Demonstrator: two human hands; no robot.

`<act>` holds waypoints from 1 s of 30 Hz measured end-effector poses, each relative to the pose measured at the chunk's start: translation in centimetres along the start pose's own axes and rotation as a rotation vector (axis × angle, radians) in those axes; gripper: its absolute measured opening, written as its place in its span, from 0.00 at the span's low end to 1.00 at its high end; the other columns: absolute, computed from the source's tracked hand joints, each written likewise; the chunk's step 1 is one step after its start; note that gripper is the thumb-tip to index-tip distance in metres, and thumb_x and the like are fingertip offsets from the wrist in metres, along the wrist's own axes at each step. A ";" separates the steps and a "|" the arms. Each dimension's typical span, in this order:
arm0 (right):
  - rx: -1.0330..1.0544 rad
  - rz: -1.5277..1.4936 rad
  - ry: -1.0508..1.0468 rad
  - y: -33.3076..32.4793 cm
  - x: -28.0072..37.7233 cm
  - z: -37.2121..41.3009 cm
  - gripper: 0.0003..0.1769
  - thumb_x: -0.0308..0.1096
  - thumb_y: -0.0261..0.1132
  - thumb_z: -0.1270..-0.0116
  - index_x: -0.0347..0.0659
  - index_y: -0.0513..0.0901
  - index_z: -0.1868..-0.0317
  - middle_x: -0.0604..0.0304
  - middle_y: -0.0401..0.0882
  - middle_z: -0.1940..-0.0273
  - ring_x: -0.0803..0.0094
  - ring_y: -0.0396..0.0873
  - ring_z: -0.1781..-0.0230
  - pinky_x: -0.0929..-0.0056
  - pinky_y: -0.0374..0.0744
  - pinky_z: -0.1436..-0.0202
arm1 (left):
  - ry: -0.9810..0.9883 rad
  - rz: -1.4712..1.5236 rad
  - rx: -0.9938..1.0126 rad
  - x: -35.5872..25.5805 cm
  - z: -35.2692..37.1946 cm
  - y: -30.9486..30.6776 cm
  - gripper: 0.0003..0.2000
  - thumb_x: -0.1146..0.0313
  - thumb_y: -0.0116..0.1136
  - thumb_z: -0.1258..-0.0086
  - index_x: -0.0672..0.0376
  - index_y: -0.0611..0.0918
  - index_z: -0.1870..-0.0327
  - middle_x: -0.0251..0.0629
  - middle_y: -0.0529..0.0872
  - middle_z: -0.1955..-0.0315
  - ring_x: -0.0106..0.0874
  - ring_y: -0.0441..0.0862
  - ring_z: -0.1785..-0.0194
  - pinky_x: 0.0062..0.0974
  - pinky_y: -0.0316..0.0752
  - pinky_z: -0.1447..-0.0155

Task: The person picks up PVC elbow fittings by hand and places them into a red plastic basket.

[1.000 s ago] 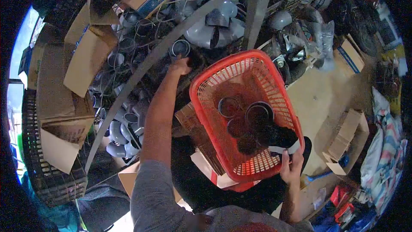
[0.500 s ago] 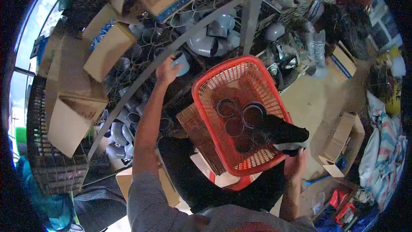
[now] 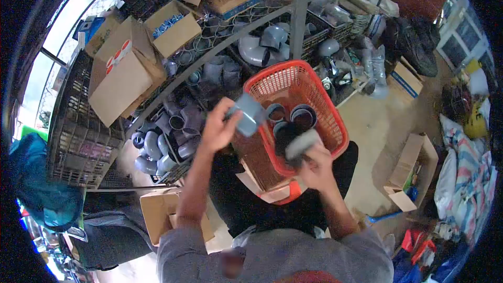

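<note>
My left hand (image 3: 216, 127) grips a grey pipe fitting (image 3: 249, 115) just outside the left rim of the red plastic basket (image 3: 338, 118). Over the basket's near right part, my right hand (image 3: 314, 166) is closed on a black and grey object (image 3: 301, 145), blurred, perhaps a brush or a shoe. Several round grey fittings (image 3: 304, 117) lie in the basket, partly hidden by that object. The basket rests tilted over my lap, above a piece of brown cardboard (image 3: 252, 151).
Grey elbow fittings (image 3: 153, 145) fill a crate at the left. Open cardboard boxes (image 3: 121, 81) stand at the upper left. A metal post (image 3: 299, 18) rises behind the basket. Another open box (image 3: 411, 170) sits on the floor at the right, beside striped sacks (image 3: 469, 173).
My left hand has moved from the shelf towards the basket with the fitting. My right hand has moved left, and its object now points over the basket's near part. The view has shifted.
</note>
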State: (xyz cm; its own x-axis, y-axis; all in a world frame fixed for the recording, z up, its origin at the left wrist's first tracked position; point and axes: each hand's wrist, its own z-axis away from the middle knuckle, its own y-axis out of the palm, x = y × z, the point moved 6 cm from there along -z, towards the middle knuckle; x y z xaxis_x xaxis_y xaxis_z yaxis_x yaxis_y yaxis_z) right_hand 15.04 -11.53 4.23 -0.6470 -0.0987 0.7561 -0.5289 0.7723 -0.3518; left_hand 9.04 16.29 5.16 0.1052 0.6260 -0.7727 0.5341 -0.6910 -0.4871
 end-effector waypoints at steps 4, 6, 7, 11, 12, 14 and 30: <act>0.052 0.081 -0.038 4.4 3.6 -3.0 0.12 0.30 0.67 0.37 0.31 0.81 0.57 0.37 0.76 0.41 0.40 0.72 0.34 0.49 0.71 0.31 | -0.130 0.156 -0.204 -4.1 4.6 3.9 0.08 0.72 0.57 0.22 0.66 0.79 0.62 0.39 0.76 0.75 0.20 0.71 0.68 0.22 0.71 0.60; 0.058 0.052 0.099 4.2 3.2 -3.0 0.12 0.33 0.62 0.30 0.32 0.79 0.54 0.38 0.78 0.44 0.43 0.77 0.43 0.54 0.75 0.38 | -0.111 0.184 -0.349 -7.3 6.0 4.5 0.10 0.70 0.56 0.21 0.67 0.80 0.63 0.34 0.75 0.76 0.18 0.69 0.69 0.24 0.71 0.63; 0.058 0.056 0.098 4.3 2.5 -2.6 0.12 0.33 0.62 0.30 0.32 0.79 0.54 0.38 0.78 0.44 0.43 0.77 0.43 0.54 0.75 0.38 | -0.088 0.200 -0.419 -8.8 6.6 4.7 0.11 0.69 0.56 0.20 0.67 0.81 0.64 0.32 0.75 0.77 0.17 0.69 0.69 0.24 0.70 0.64; -0.051 -0.766 0.678 6.2 -4.5 0.7 0.24 0.45 0.40 0.18 0.35 0.77 0.48 0.46 0.80 0.62 0.52 0.80 0.57 0.59 0.77 0.48 | -0.100 0.284 -0.424 -9.7 7.7 4.4 0.23 0.65 0.59 0.21 0.60 0.70 0.82 0.19 0.68 0.81 0.13 0.59 0.73 0.23 0.52 0.72; -0.054 -0.819 0.776 5.9 -4.2 1.4 0.21 0.43 0.45 0.19 0.35 0.75 0.42 0.51 0.81 0.54 0.59 0.81 0.54 0.62 0.78 0.46 | -0.077 0.355 -0.468 -9.3 7.3 4.3 0.24 0.67 0.61 0.22 0.59 0.68 0.84 0.16 0.68 0.81 0.13 0.58 0.73 0.23 0.50 0.72; -0.055 -0.874 0.878 5.6 -3.2 2.7 0.22 0.41 0.50 0.20 0.36 0.73 0.36 0.55 0.82 0.47 0.66 0.81 0.50 0.65 0.79 0.44 | -0.110 0.432 -0.488 -8.0 6.7 4.3 0.24 0.68 0.61 0.22 0.59 0.69 0.84 0.17 0.68 0.81 0.13 0.58 0.73 0.22 0.52 0.71; -0.106 -1.039 0.800 6.4 -8.4 5.1 0.25 0.46 0.50 0.17 0.34 0.74 0.35 0.51 0.81 0.42 0.67 0.80 0.42 0.61 0.77 0.36 | 0.235 0.415 -0.508 -12.8 7.0 1.9 0.20 0.79 0.55 0.27 0.63 0.65 0.84 0.29 0.67 0.86 0.21 0.61 0.82 0.26 0.56 0.74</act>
State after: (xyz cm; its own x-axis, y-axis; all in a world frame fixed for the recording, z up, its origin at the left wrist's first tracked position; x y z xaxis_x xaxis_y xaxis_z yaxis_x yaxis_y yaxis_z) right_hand 14.28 -8.99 -7.14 0.5543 -0.3046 0.7746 -0.5106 0.6105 0.6054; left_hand 2.82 4.43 11.23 0.5335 0.4479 -0.7175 0.7310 -0.6708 0.1248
